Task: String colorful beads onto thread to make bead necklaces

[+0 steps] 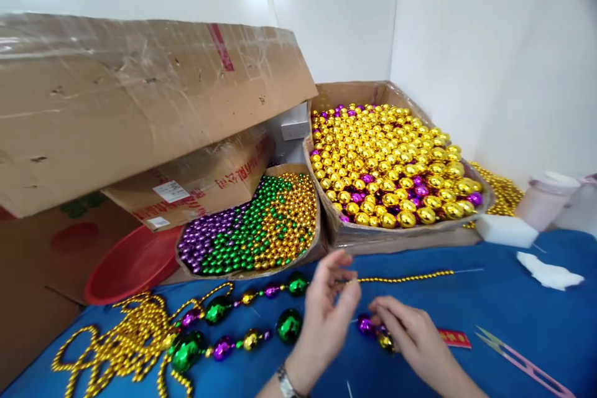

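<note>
My left hand (326, 314), with a watch on its wrist, is raised over the middle of the blue cloth. Its thumb and fingers are curled together; whatever they pinch cannot be made out. Right behind its fingertips runs a string of small gold beads (405, 278) ending in bare thread. Fingers closed, my right hand (413, 333) grips purple and gold beads (366, 324), from which a short white thread sticks out. Two rows of green, purple and gold beads lie left of my hands; a big green ball (289, 326) rests beside my left wrist.
A tangle of gold bead chain (125, 342) covers the left. Behind stand a box of small beads (252, 230), a box of larger gold balls (387, 161), and a red basin (135, 264). Pink-handled scissors (522, 360), a red label (454, 338) and white foam (506, 231) lie right.
</note>
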`<state>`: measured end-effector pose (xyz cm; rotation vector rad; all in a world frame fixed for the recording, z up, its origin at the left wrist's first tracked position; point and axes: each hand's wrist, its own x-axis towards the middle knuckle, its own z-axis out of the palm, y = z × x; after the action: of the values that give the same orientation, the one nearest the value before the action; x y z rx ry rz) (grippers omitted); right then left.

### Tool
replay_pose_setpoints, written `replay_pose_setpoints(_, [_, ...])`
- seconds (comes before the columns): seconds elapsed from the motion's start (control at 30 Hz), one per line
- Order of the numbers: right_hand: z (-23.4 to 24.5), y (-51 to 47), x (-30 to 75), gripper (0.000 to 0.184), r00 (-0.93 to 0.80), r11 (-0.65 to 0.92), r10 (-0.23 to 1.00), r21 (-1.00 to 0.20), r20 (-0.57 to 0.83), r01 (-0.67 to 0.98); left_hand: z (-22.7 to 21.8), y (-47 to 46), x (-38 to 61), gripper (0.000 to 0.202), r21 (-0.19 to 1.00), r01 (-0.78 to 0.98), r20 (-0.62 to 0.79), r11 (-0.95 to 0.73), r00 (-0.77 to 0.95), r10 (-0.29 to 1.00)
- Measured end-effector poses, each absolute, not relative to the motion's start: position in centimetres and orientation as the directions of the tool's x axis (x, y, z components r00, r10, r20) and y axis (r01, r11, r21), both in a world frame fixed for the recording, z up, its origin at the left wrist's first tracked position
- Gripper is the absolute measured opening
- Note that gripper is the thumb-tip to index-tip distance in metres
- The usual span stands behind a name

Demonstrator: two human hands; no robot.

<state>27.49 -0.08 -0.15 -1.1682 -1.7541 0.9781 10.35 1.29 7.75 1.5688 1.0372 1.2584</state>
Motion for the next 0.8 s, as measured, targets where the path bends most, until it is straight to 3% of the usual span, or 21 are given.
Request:
replay_pose_setpoints(0.07, [-0.4, -0.1, 27.6, 0.032, -0.184, 0.144, 0.978, -0.957, 0.099, 0.252, 4.4, 0.5, 10.6, 0.054, 0.885, 0.282, 0.272, -0.37, 0.332, 0.903])
replay_pose_setpoints(0.13, [-0.4, -0.3, 27.6, 0.035, -0.14, 0.043, 0.99, -0.992, 0.026, 0.122, 1.1, 0.2, 10.7, 0.068, 0.726, 0.473, 0.24, -0.499, 0.506, 0.828])
replay_pose_setpoints(0.2, [-0.4, -0.7, 27.9, 0.034, -0.116, 0.013, 0.993, -1.0, 0.011, 0.011, -1.4, 0.2, 10.6, 0.058, 0.534, 0.623, 0.191, -0.571, 0.57, 0.8])
replay_pose_setpoints(0.27, [-0.7, -0.9, 29.1, 0.033, -0.071, -0.02, 0.997, -0.998, -0.015, -0.06, -2.9, 0.4, 10.2, 0.034, 0.405, 0.708, 0.167, -0.579, 0.565, 0.808])
replay_pose_setpoints(0.37, [-2.2, -0.4, 32.3, 0.036, 0.02, -0.079, 0.996, -0.985, -0.083, -0.157, -3.6, 0.3, 9.1, 0.02, 0.344, 0.757, 0.167, -0.555, 0.533, 0.83])
replay_pose_setpoints(0.5, [-4.4, 0.9, 35.8, 0.034, 0.238, 0.036, 0.971, -0.951, -0.039, -0.306, -3.7, -0.5, 6.6, 0.02, 0.277, 0.838, 0.194, -0.471, 0.431, 0.881])
replay_pose_setpoints(0.63, [-3.3, 0.7, 35.8, 0.032, 0.281, 0.05, 0.958, -0.927, -0.06, -0.371, -3.4, -1.1, 3.9, 0.022, 0.279, 0.88, 0.24, -0.384, 0.324, 0.915])
replay_pose_setpoints(0.8, [-0.3, 0.3, 34.2, 0.033, 0.339, 0.088, 0.939, -0.909, -0.061, -0.408, 0.2, -3.5, -2.0, 0.046, 0.65, 0.715, 0.268, -0.258, 0.103, 0.958])
